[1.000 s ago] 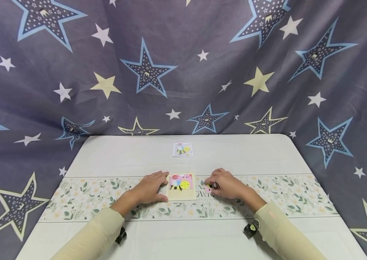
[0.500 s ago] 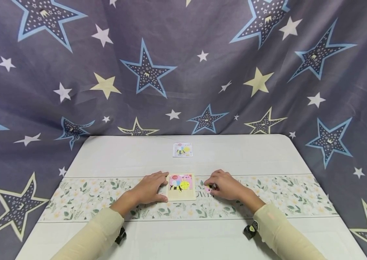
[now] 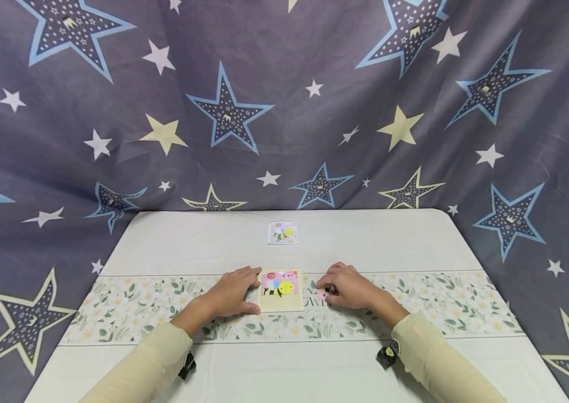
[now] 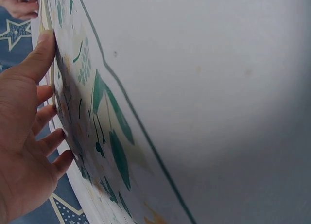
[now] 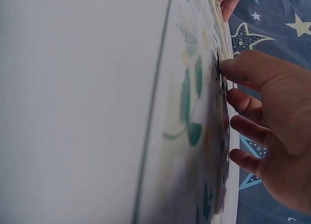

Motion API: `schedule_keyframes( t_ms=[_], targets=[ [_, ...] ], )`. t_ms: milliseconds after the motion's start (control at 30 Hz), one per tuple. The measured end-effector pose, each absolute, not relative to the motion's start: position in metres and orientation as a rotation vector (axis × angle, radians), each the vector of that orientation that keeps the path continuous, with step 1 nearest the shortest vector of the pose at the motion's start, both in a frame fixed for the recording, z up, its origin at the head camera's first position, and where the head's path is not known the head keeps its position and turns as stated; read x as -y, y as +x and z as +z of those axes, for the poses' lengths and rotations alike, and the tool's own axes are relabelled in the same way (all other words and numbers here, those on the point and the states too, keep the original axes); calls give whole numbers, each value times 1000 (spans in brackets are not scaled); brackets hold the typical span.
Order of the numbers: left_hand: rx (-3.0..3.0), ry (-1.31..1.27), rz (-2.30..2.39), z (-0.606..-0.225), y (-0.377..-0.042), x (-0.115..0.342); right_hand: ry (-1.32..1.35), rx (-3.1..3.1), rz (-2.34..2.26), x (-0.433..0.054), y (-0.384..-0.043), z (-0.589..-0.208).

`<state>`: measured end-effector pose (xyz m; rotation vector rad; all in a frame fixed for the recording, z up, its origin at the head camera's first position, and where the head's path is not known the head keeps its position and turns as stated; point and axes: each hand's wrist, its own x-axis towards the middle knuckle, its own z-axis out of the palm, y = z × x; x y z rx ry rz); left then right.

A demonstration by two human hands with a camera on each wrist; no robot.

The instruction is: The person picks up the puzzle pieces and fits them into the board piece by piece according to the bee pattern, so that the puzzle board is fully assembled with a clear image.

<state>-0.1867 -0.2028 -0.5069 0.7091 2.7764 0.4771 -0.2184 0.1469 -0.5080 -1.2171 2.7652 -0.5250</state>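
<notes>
On the tabletop (image 3: pixel 284 369), your left hand (image 3: pixel 233 291), fingers apart, touches the bee puzzle board (image 3: pixel 281 304); beside it, your right hand (image 3: pixel 349 287) pinches and partly hides a pink piece (image 3: pixel 321 293); beyond lies a bee card (image 3: pixel 282 233).

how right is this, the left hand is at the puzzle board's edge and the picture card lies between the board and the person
Not quite: the head view shows the picture card lying beyond the puzzle board, toward the starry curtain. The left hand is at the board's edge, as you say.
</notes>
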Motion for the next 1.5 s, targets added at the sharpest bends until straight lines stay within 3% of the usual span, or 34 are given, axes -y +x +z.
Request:
schedule_keyframes(
  t_ms=[600,1500],
  targets=[
    [-2785,699,459,-507,-187,202,-1251,-2724,-543,-123,-220,-498],
    [-2770,728,477,-507,-187,204,-1390,-2630,-539,-51,-209,-500]
  ],
)
